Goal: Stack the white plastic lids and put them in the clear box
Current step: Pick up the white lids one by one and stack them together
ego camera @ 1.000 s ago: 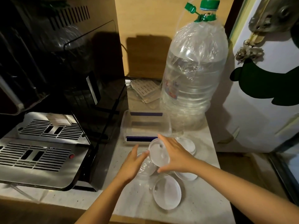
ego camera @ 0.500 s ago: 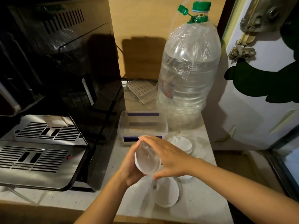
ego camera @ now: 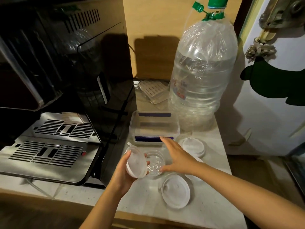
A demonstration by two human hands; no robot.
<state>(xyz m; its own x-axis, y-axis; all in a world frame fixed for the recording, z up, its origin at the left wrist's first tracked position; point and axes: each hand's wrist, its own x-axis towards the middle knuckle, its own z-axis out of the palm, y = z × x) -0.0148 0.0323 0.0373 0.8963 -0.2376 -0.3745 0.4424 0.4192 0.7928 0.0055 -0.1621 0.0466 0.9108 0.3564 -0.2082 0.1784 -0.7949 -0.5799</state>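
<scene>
My left hand [ego camera: 126, 176] grips a round white plastic lid [ego camera: 136, 163], tilted on edge above the counter. My right hand [ego camera: 176, 157] hovers open, fingers spread, just right of a clear round lid [ego camera: 155, 163] lying on the counter. Another white lid [ego camera: 175, 193] lies flat near the front edge. A further white lid [ego camera: 193, 146] rests to the right behind my right hand, and part of one more shows under my wrist. The clear box [ego camera: 154, 128] with blue clips stands open and empty behind the lids.
A large water bottle [ego camera: 203, 71] with a green cap stands right of the box. A black machine with a steel drip tray [ego camera: 49, 151] fills the left. A white door [ego camera: 272, 96] bounds the right. The counter's front edge [ego camera: 148, 217] is close.
The lid passed from my right hand into my left hand. My right hand let go and drew back to the right, uncovering the clear lid on the counter.
</scene>
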